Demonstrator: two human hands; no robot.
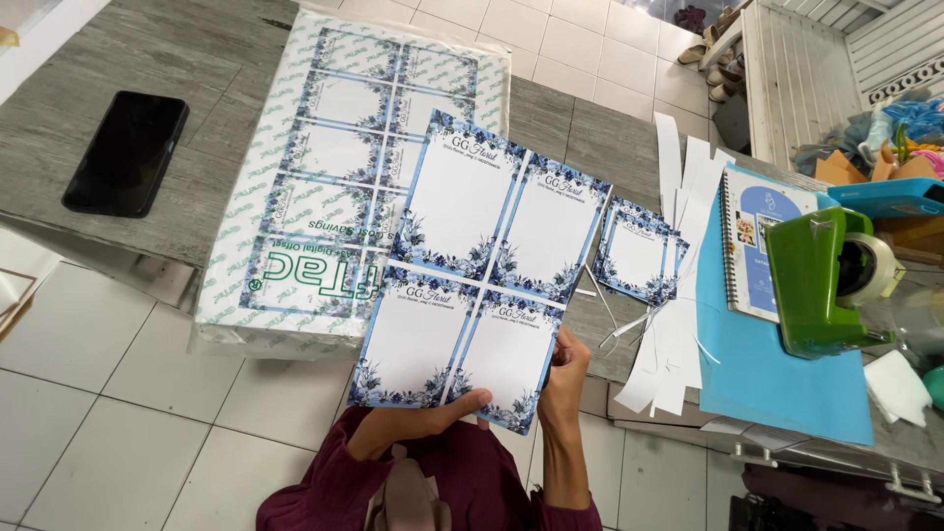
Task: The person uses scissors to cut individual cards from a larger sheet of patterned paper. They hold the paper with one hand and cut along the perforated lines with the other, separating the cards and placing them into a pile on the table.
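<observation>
While both hands, left hand (418,423) and right hand (562,379), pinch the uncut four-card sheet (477,265), trimmed cards (639,254) lie at three o'clock; printed stack (334,187) waits at ten.

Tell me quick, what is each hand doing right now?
Left hand: shut on the printed sheet, gripping its bottom edge, thumb on top.
Right hand: shut on the same sheet at its lower right corner.
</observation>
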